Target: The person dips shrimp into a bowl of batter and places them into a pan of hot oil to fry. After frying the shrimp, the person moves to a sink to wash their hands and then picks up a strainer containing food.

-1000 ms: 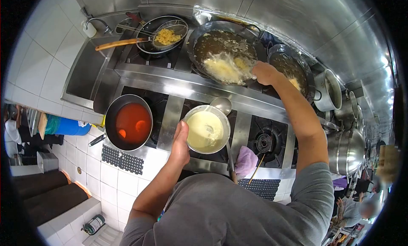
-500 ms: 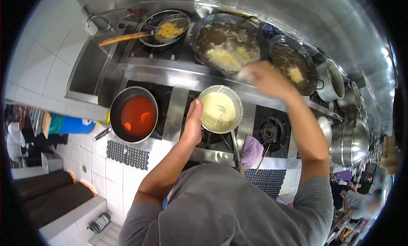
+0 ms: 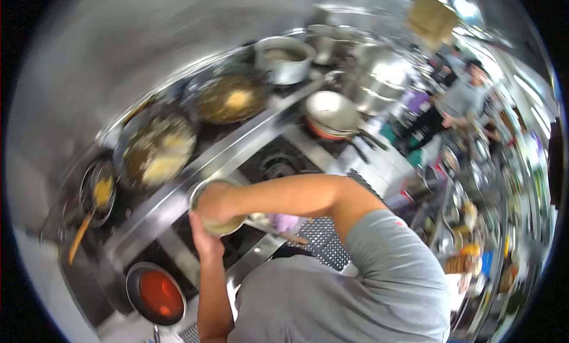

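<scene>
My left hand [image 3: 206,235] grips the side of a metal pot [image 3: 191,195] of pale yellow batter [image 3: 224,227]. Over and inside the pot's mouth is my right hand [image 3: 214,202], its fingers hidden and blurred. Behind the pot, a large wok [image 3: 127,143] of bubbling oil holds pale battered pieces [image 3: 161,169]. One golden piece [image 3: 238,100] floats in a second wok [image 3: 198,109] farther right.
A pan of red sauce [image 3: 157,292] stands at lower left. A strainer with yellow bits [image 3: 103,191] rests over a pan at far left. Stacked bowls [image 3: 331,110] and a tall pot [image 3: 290,70] stand beyond. Another person [image 3: 465,100] is at upper right.
The view has swung to the right. My right hand has moved from beside the large wok back into the batter pot. My left hand remains at the pot.
</scene>
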`<state>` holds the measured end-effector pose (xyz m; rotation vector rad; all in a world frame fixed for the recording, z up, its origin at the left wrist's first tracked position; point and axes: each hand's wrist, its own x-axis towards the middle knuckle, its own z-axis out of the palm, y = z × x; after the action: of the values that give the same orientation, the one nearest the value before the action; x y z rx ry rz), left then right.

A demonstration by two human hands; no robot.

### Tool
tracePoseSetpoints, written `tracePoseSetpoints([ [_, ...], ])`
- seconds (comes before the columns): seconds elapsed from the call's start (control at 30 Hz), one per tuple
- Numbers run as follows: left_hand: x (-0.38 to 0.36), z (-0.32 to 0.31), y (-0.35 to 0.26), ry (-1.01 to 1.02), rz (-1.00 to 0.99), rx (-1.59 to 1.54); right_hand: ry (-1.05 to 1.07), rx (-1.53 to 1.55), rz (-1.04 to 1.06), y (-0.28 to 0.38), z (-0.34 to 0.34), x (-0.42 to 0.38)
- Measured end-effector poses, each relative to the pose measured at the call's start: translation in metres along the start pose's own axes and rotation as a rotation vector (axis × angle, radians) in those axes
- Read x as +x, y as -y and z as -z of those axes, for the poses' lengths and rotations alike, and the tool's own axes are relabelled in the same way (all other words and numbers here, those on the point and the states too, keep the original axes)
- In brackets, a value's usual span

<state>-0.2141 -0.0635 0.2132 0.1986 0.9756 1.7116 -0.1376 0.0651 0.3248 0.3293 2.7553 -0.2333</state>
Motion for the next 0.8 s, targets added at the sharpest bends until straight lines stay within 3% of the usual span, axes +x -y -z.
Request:
tracePoseSetpoints([
  [0.2,0.000,-0.021,0.021,0.151,0.112,0.127,0.012,0.019,-0.117,-0.012,-0.033,-0.040],
  [0.27,0.002,-0.022,0.032,0.166,0.185,0.146,-0.161,0.078,-0.139,-0.013,-0.051,-0.055],
  [0.33,0.005,-0.025,0.042,0.191,0.184,0.151,-0.138,0.031,-0.147,-0.019,-0.053,-0.068],
  [0.43,0.000,-0.031,0.047,0.209,0.187,0.157,-0.123,0.010,-0.165,-0.025,-0.046,-0.091],
  [0.5,-0.007,-0.037,0.046,0.209,0.187,0.175,-0.274,-0.021,-0.197,-0.029,-0.049,-0.098],
  [0.6,-0.014,-0.047,0.041,0.158,0.178,0.144,-0.159,0.048,-0.317,-0.022,-0.021,-0.116],
  [0.73,-0.017,-0.047,0.031,0.104,0.138,0.159,-0.181,0.030,-0.292,-0.023,-0.004,-0.122],
  [0.8,-0.011,-0.033,0.027,0.199,0.157,0.187,-0.226,0.046,-0.291,-0.027,-0.005,-0.115],
])
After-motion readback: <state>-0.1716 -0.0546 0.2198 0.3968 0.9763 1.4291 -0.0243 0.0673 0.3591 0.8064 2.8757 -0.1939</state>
